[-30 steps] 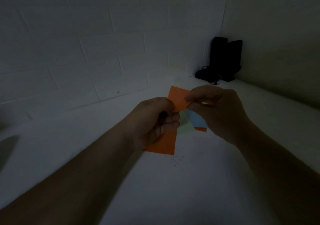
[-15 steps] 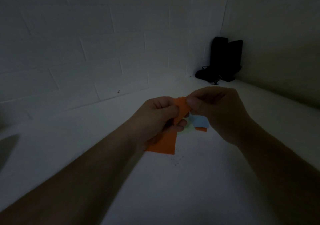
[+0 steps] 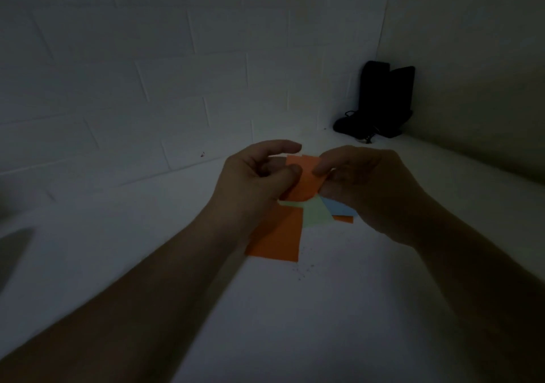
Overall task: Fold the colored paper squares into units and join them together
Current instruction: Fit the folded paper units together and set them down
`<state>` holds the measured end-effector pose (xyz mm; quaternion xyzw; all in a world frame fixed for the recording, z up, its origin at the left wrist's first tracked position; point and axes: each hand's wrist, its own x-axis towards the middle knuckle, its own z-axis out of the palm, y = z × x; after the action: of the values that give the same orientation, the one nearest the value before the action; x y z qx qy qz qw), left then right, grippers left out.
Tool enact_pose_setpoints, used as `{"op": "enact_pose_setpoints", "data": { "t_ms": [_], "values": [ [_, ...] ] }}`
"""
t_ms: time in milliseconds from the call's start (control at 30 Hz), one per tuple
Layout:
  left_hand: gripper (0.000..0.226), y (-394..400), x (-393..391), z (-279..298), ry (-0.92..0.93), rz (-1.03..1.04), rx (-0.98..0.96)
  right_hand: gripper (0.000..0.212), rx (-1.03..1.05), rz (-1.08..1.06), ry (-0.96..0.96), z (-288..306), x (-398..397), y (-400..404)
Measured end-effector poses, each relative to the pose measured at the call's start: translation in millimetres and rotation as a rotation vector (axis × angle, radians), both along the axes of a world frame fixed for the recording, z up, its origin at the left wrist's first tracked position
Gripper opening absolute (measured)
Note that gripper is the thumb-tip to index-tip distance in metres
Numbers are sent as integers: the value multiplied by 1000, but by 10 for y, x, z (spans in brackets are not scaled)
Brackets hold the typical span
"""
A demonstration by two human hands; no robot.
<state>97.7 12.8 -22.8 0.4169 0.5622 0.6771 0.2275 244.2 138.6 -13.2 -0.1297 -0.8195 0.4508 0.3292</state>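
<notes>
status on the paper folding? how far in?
Early. Done: no finished or joined unit is visible. In hand: the left hand and right hand pinch one orange paper between them, mid-fold. Left: orange square, green square and blue square lie flat on the table, then joining.

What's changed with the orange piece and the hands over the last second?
The held orange paper went from an open, spread sheet to a narrower folded strip that both hands have worked between them. The left hand shifted its grip: thumb now presses the paper, forefinger lifted above it. The right hand still pinches the right edge. The orange square, green sheet and blue sheet on the table stayed put.
</notes>
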Motion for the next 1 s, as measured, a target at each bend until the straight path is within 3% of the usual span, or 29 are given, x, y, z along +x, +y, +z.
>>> {"op": "enact_pose_setpoints", "data": {
  "t_ms": [200,467,667,900,1000],
  "values": [
    [35,-10,-33,31,-108,-27,-15,36,190,-81,-77,-11,-16,-1],
    [43,-24,-23,60,-173,-67,-46,38,36,-83,-20,-34,-25,-14],
    [46,-20,-16,53,-229,-125,-53,32,160,-100,-9,-59,-31,-4],
    [44,8,43,45,-259,-229,-46,12,-183,42,98,-77,-50,21],
    [46,-1,52,49,-238,-261,-57,17,-288,40,138,-62,-79,-23]
  ]
}}
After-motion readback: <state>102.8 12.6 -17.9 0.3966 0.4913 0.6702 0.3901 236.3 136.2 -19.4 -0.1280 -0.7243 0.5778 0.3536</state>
